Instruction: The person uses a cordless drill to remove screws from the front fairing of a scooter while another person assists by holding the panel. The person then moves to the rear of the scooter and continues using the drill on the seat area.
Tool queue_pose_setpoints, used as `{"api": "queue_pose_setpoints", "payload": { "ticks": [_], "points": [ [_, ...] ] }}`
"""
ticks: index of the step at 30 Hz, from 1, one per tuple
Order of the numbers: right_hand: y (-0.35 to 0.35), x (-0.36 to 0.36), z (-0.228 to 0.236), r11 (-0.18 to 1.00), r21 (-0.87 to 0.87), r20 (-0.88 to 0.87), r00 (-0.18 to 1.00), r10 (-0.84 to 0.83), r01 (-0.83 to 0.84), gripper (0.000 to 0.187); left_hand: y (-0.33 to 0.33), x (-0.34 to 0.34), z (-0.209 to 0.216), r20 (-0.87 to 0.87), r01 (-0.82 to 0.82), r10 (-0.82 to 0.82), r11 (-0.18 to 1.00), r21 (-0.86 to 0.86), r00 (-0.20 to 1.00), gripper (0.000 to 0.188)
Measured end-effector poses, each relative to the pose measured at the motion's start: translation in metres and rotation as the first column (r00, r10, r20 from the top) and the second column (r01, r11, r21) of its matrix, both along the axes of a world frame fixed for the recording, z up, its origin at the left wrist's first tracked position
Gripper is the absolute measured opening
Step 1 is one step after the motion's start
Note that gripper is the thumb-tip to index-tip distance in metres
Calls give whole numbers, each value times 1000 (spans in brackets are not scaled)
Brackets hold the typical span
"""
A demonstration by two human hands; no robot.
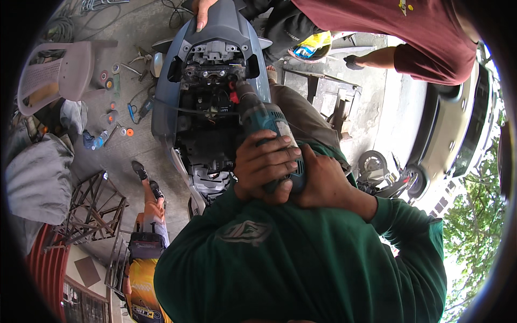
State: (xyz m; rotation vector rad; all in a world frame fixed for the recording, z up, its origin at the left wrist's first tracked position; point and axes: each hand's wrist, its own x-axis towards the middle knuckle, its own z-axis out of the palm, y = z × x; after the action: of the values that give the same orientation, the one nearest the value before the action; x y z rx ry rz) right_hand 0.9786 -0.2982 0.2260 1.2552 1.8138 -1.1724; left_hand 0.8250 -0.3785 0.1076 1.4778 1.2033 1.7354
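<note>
The left hand (264, 164) curled its fingers over the body of a teal power drill (264, 116), and the right hand (329, 182) gripped round its rear end; the two sat close together on the tool. The drill lay slantwise over the right side of a partly stripped motorcycle (229, 32), its chuck (246, 92) beside a small red part (234, 97) in the uncovered bay. Whether its tip touched anything could not be told. A pale label (284, 129) showed on the drill's casing, its lettering too small to read.

Another person's hand (203, 11) rested on the grey-blue tail panel. A person in a maroon shirt (371, 19) leaned in from the upper right, the shirt bearing a small yellow print. Near that person was a yellow-and-blue printed packet (315, 44). The green shirt (301, 264) of the person with the drill carried a faded pale emblem (245, 232).

At lower left, a yellow shirt (142, 280) bore dark lettering. On the concrete floor (126, 153) lay a clear bottle (100, 140) and an orange disc (130, 132), with a plastic chair (75, 67) standing farther off.
</note>
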Motion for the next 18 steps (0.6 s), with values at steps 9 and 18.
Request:
{"api": "queue_pose_setpoints", "payload": {
  "ticks": [9, 18],
  "points": [
    [1, -3, 1, 1000, -2, -8, 1000, -1, 1, 76, -3, 1, -1, -6, 16, -16, 1000, 14, 1000, 28],
    [-2, -2, 1, 1000, 2, -16, 1000, -23, 23, 71, -1, -1, 2, -3, 9, -9, 1000, 1, 1000, 27]
  ]
}}
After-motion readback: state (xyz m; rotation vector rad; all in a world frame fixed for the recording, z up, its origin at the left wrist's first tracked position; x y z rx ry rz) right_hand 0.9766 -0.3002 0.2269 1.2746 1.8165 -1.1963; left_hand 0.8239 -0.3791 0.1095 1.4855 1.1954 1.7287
